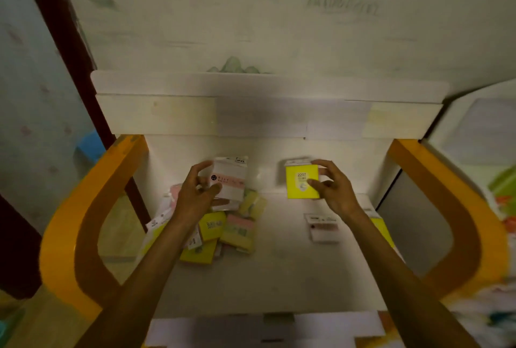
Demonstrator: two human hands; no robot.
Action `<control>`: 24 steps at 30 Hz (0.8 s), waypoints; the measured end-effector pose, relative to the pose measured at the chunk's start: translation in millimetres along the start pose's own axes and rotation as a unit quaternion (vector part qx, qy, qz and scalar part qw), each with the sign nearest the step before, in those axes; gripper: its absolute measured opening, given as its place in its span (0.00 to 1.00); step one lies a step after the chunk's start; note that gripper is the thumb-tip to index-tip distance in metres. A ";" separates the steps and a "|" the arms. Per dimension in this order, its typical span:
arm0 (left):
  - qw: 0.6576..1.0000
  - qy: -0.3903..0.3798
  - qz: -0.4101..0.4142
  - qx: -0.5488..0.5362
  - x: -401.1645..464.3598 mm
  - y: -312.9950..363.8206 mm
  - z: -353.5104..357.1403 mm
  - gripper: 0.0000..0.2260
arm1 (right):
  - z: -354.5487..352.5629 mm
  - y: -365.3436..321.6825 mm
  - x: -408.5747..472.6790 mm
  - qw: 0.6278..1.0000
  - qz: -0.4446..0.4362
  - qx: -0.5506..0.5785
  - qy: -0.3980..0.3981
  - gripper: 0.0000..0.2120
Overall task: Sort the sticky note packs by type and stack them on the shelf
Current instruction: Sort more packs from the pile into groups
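My left hand (195, 194) holds a white-and-pink sticky note pack (230, 179) upright above a jumbled heap of yellow and pink packs (223, 230) on the left of the white shelf (279, 264). In my right hand (333, 190) a yellow pack marked 2207 (301, 181) is raised, face toward me. A white-and-pink pack (322, 227) lies flat on the right side of the shelf. Beside it, a yellow pack (382, 229) shows partly under my right forearm.
Curved orange side frames stand at the left (83, 222) and right (460, 222) of the shelf. A white upper shelf edge (265, 116) runs across above. A blue object (90, 146) sits beyond the left frame.
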State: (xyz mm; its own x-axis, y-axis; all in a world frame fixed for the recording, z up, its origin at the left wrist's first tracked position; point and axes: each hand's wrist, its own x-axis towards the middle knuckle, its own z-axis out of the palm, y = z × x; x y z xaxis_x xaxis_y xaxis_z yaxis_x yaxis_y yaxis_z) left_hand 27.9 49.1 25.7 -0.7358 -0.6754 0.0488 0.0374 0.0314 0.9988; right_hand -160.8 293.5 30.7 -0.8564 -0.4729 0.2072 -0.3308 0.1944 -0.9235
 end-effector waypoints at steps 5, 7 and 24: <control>0.999 -0.043 0.010 -0.023 -6.1 7.3 49.0 0.23 | -64.7 13.3 -9.1 0.999 0.021 0.018 0.030 0.17; 0.998 -0.053 0.007 -0.027 -7.9 8.9 65.8 0.23 | -86.0 23.7 -9.8 0.998 0.035 0.023 0.048 0.17; 0.999 -0.038 -0.008 -0.028 -15.4 4.4 147.3 0.22 | -139.5 139.5 -14.3 0.964 0.226 -0.139 0.030 0.20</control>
State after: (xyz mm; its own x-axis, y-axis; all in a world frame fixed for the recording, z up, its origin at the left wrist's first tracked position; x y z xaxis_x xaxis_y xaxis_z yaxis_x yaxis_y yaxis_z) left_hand -60.2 168.2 29.6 -0.7861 -0.6170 0.0356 0.0622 -0.0216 0.9978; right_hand -250.1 447.2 -56.0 -0.9566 -0.2372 -0.1693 -0.0052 0.5947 -0.8039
